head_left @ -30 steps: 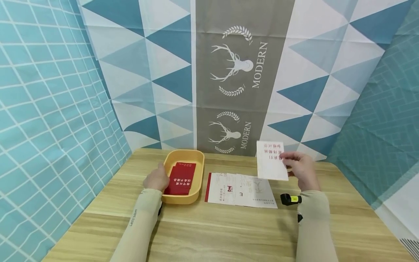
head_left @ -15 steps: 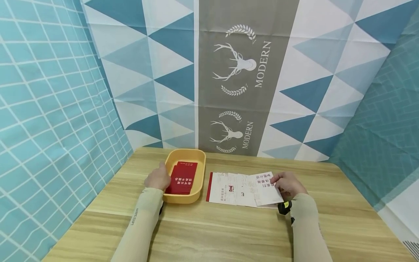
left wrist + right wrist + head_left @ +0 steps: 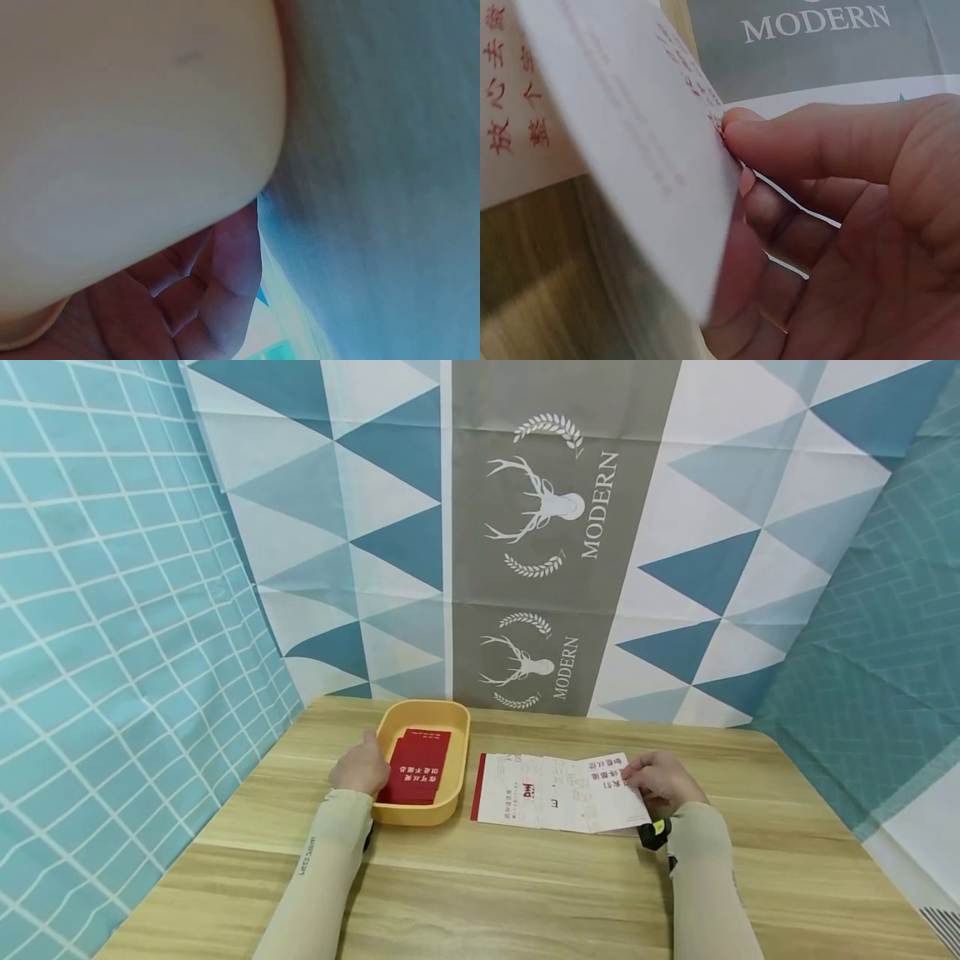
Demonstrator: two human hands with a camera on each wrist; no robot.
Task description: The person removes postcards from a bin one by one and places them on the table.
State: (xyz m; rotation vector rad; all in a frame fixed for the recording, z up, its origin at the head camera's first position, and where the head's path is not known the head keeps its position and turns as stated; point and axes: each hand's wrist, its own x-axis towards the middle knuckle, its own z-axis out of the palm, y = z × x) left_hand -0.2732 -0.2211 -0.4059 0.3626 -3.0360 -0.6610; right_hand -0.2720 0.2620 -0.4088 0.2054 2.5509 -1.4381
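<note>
My left hand (image 3: 360, 767) grips the left side of a yellow plastic tray (image 3: 423, 817). In the left wrist view its fingers (image 3: 229, 255) curl against the outside of the tray's wall (image 3: 127, 135). Red cards (image 3: 414, 768) with white characters lie inside. My right hand (image 3: 662, 781) pinches the right edge of a white card (image 3: 611, 797) printed with red characters, between thumb and fingers. This card overlaps the right end of a row of white cards (image 3: 506, 793) on the table. The right wrist view shows the pinched card (image 3: 649, 165) tilted, its edge at the thumb tip.
A red strip (image 3: 477, 787) shows along the row's left end. The wooden table (image 3: 480, 893) meets a patterned cloth backdrop (image 3: 536, 535) behind the tray and cards. Blue tiled-print cloth (image 3: 127, 610) hangs on the left, teal cloth (image 3: 885, 677) on the right.
My right hand has brought the white card down and left, from above the table onto the row's right end. Over the last half second it has shifted slightly. The left hand stays on the tray.
</note>
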